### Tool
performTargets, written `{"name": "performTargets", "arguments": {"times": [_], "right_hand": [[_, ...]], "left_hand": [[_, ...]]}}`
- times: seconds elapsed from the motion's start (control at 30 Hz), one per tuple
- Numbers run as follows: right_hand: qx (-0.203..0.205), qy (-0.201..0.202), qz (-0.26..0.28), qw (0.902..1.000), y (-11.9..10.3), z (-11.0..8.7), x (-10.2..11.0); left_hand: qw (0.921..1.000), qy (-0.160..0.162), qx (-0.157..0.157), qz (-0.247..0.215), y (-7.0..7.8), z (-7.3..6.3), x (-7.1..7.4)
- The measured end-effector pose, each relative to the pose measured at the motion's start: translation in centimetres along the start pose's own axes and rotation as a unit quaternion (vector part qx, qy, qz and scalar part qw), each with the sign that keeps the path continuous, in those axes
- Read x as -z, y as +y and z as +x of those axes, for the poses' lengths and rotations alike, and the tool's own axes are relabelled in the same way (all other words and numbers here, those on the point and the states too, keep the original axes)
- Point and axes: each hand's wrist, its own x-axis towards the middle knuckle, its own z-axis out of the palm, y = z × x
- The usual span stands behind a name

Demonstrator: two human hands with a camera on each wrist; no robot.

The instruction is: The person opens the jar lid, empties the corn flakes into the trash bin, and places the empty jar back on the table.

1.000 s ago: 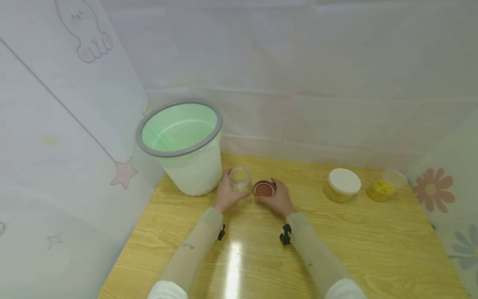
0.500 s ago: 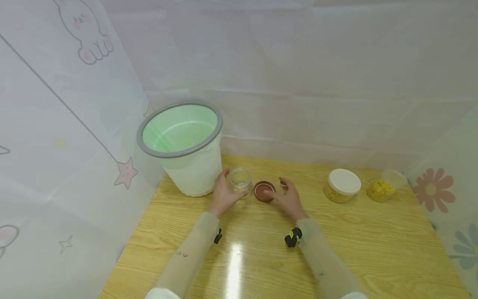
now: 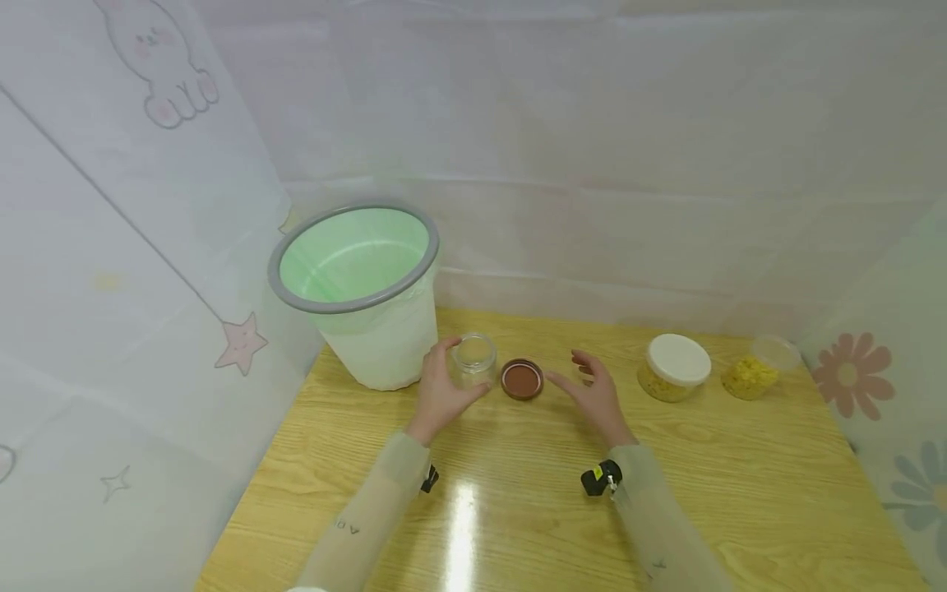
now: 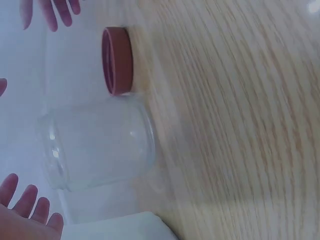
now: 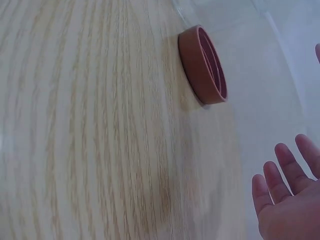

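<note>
A clear glass jar (image 4: 100, 142) without a lid stands upright on the table. Its reddish-brown lid (image 3: 522, 380) lies just to the right, hollow side up. My left hand (image 3: 442, 393) is spread around the jar's left and near side, thumb and fingers apart; in the left wrist view a gap shows between its fingers (image 4: 40, 210) and the glass. To the right of the lid, my right hand (image 3: 598, 398) hovers with fingers extended and holds nothing. The right wrist view has that lid (image 5: 201, 65) resting apart from the right fingers (image 5: 287, 170).
A white bin (image 3: 392, 345) with a grey rim and pale green inside stands at the back left, close beside the left hand. Farther right are a white-lidded tub (image 3: 676, 362) and a small clear container of yellow pieces (image 3: 750, 378). A cloth-covered wall (image 3: 592, 247) runs behind the table.
My right hand has let go of the lid and drawn back to the right. The left hand has loosened and shifted slightly left and nearer. Jar and lid stay on the table.
</note>
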Motion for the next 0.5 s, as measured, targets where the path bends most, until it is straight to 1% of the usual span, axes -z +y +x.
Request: {"name": "performTargets", "arguments": {"times": [0.1,0.23,0.3,0.4,0.5], "right_hand": [[0.003,0.011,0.001,0.9999,-0.2,-0.5,0.7],[-0.007,0.022,0.002,0.9997,-0.2,-1.2,1.8],[-0.015,0.028,0.004,0.9995,-0.1,-1.6,2.3],[-0.034,0.037,0.001,0.9987,0.0,-2.2,3.2],[-0.054,0.049,-0.001,0.9973,0.1,-2.8,4.1]], "left_hand": [[0.9998,0.0,-0.014,-0.011,0.8,-0.4,0.2],[0.999,0.004,-0.032,-0.031,1.9,-0.9,0.2],[0.998,0.004,-0.046,-0.045,2.4,-1.2,0.2],[0.9951,0.002,-0.074,-0.064,3.3,-1.6,0.1],[0.9925,-0.005,-0.098,-0.073,4.3,-1.9,0.0]]}}
